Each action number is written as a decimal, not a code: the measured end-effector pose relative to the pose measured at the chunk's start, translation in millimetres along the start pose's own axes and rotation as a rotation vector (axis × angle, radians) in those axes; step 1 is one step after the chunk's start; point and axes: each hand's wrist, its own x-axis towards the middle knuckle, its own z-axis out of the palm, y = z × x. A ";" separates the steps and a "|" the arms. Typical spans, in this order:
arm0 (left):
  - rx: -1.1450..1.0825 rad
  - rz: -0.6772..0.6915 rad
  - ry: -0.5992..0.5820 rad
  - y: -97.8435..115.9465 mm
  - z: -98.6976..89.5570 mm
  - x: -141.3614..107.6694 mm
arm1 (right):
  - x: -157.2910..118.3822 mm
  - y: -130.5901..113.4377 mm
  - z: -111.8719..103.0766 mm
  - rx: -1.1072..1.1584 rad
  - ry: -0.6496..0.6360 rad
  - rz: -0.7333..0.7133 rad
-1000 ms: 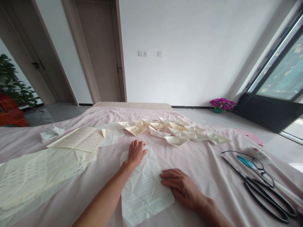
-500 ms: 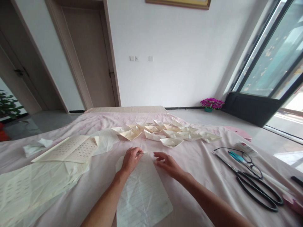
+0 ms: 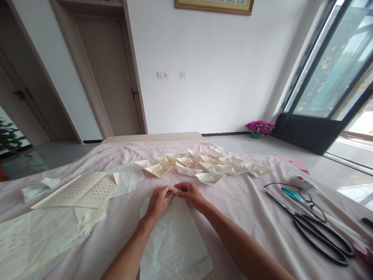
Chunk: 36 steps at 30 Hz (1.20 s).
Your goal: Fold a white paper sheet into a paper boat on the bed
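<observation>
A creased, lined white sheet of paper [image 3: 176, 241] lies on the pink cloth [image 3: 239, 237] in front of me. At its far edge my left hand [image 3: 159, 200] pinches the paper between thumb and fingers. Touching the same edge from the right, my right hand [image 3: 190, 194] has its fingers pressed together, its fingertips meeting those of the left. The exact fold between them is too small to tell. Just beyond the hands sit several folded paper boats [image 3: 211, 178] in a cluster.
Printed sheets [image 3: 78, 190] and thin papers [image 3: 46, 237] lie at the left. On the right are large black-handled scissors [image 3: 317, 237], eyeglasses [image 3: 311, 202], a turquoise object [image 3: 291, 194], and a pink disc [image 3: 293, 164]. A crumpled paper [image 3: 39, 189] rests far left.
My right hand has moved left to the paper's far edge and closed on it, meeting the left hand. The view has shifted slightly.
</observation>
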 end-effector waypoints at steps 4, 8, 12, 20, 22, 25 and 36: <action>0.026 0.014 -0.017 -1.5 1.3 0.1 | 2.7 0.7 4.1 0.018 0.020 -0.011; 0.098 -0.018 0.016 1.2 1.5 -0.6 | 2.6 1.6 6.4 -0.175 0.131 0.010; 0.217 0.064 0.088 13.7 0.7 -6.0 | 1.1 0.8 8.0 -0.369 0.179 0.030; 0.378 0.175 -0.130 13.5 -2.5 -44.0 | -3.8 -1.9 13.3 -0.533 0.191 0.018; 0.438 0.163 -0.162 8.6 -8.3 -53.1 | -5.7 -7.1 13.7 -0.621 0.200 -0.018; 0.512 0.094 -0.217 4.5 -15.9 -60.1 | -14.4 -22.4 20.2 -0.766 0.186 -0.151; 0.568 0.129 -0.256 -25.7 -34.3 -69.0 | -58.7 -9.1 50.7 -1.004 -0.074 -0.449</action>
